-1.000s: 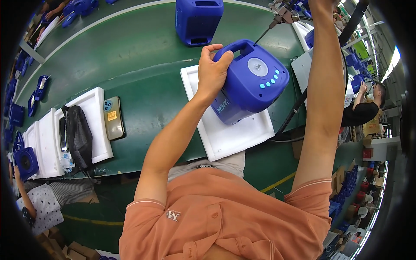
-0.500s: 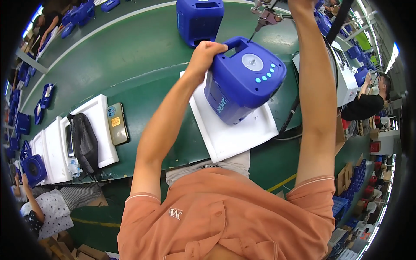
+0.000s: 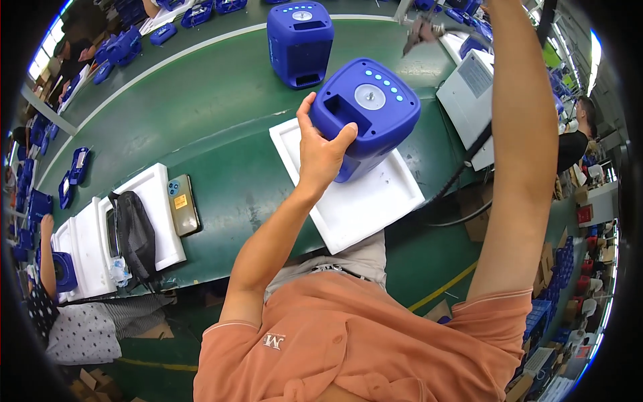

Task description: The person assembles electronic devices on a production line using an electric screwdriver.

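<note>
A blue speaker housing [image 3: 365, 107] stands on a white foam tray [image 3: 348, 231] in front of me. Its top has a pale round disc with a small metal piece at the centre, a row of light-blue buttons and a recessed handle. My left hand [image 3: 323, 146] grips its near-left corner, thumb on top by the handle recess and fingers along the side. My right forearm [image 3: 522, 134] reaches up past the upper edge of the view, and the hand is cut off. Left of that arm hangs a blurred powered screwdriver [image 3: 422, 35], apart from the housing.
Another blue housing [image 3: 301, 47] stands beyond on the green bench [image 3: 221, 141]. To the left lie a phone [image 3: 183, 204], a dark mesh pouch [image 3: 136, 234] and foam trays [image 3: 164, 251]. A grey-white box [image 3: 469, 94] and black cable [image 3: 459, 177] are at right. Other people work around.
The housing has been turned, its handle now facing me and its buttons away. My left hand has shifted to its near-left corner. The screwdriver has come off it, and my right arm has moved right.
</note>
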A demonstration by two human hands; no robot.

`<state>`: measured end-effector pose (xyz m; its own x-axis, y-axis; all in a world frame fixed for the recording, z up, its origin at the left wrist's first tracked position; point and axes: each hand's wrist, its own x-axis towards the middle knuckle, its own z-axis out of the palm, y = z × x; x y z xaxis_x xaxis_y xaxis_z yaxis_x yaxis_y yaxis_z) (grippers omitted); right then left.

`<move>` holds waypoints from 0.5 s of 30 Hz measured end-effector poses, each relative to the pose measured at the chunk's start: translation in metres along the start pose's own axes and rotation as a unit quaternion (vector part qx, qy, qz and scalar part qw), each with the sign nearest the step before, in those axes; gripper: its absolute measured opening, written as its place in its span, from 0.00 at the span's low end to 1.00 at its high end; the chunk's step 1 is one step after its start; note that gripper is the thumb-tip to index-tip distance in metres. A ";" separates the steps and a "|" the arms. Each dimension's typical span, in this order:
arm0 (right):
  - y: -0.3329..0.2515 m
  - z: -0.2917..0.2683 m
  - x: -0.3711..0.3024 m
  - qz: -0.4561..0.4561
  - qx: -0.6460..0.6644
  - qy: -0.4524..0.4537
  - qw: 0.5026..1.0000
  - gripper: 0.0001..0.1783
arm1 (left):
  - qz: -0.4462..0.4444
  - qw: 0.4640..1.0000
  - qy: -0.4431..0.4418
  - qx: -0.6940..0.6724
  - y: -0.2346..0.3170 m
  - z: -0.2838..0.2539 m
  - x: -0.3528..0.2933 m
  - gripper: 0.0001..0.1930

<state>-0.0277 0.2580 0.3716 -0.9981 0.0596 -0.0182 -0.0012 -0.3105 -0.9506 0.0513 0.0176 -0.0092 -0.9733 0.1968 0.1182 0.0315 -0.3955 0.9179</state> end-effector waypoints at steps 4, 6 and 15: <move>0.058 -0.024 0.069 -0.622 -0.345 0.419 0.564 0.42 | 0.009 0.998 -0.023 0.052 -0.004 0.002 0.008 0.51; 0.071 -0.017 0.067 -0.538 -0.411 0.349 0.648 0.42 | 0.017 0.999 -0.016 0.047 -0.006 -0.001 0.008 0.51; 0.109 -0.003 0.081 -0.604 -0.335 0.346 0.635 0.39 | 0.022 0.999 -0.029 0.020 -0.007 0.003 0.005 0.51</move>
<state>-0.1089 0.2321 0.2655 -0.0271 0.3453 0.9381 -0.4821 0.8176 -0.3148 0.0472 0.0246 -0.0142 -0.9557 0.2326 0.1806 0.0848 -0.3698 0.9252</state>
